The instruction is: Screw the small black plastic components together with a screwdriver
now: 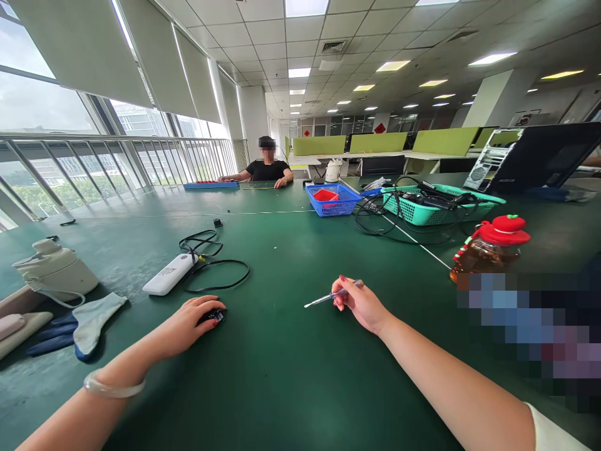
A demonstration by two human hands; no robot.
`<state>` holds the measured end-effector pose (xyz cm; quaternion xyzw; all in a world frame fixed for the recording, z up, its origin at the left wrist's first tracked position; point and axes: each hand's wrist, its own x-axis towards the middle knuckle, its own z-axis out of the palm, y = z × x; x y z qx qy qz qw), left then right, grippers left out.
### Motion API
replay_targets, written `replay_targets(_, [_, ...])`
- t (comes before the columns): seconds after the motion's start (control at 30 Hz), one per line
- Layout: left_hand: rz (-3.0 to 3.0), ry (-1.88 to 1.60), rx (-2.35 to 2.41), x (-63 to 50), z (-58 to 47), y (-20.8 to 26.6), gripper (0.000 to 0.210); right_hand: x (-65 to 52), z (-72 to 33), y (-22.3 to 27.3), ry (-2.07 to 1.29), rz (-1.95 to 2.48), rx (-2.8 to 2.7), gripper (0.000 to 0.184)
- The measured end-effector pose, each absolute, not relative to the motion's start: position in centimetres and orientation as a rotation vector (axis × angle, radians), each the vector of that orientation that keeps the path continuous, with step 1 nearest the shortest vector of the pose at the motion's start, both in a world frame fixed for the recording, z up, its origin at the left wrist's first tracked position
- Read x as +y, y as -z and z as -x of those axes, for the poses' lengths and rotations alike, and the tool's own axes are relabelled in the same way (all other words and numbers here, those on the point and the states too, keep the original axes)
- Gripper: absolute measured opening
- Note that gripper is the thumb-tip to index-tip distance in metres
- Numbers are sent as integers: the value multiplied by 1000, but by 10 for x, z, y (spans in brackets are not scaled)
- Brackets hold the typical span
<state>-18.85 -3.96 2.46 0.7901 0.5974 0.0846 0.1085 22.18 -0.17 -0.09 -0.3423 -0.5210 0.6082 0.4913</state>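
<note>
My right hand is closed around a slim screwdriver, held like a pen, with its pale tip pointing left just above the green table. To the left, the curled fingers of my left hand rest on a small black part on the tabletop. Some of that part is hidden under the fingers, so its kind is unclear. Beyond my left hand lies a white power bank with a black cable looping beside it.
At left are a glove and a cream bottle. A blue basket, a green basket of cables and a red-lidded jar stand back and right. Across the table sits a person by a blue tray.
</note>
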Motion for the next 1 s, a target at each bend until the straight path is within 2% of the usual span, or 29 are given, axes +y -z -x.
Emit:
replay_targets(0.1, [-2267,-227,1813,-39,208,-36,51,0,-223,3,-1484,825,-1236,50])
replay_targets(0.2, [-2194,-355,1829,-40,212,-50,58,1,-224,5,-1491,821,-1208,50])
replay_targets(0.37, [-1885,-865,1828,-41,213,-54,69,2,-225,6,-1503,811,-1196,48])
replay_targets(0.47, [-1752,-1080,1766,-43,216,-47,68,2,-226,6,-1502,803,-1203,47])
replay_targets(0.67, [-1683,-1064,1798,-49,218,-43,59,4,-227,8,-1504,806,-1226,47])
replay_targets(1.0, [-1705,-922,1716,-50,226,-41,73,2,-228,6,-1506,806,-1257,45])
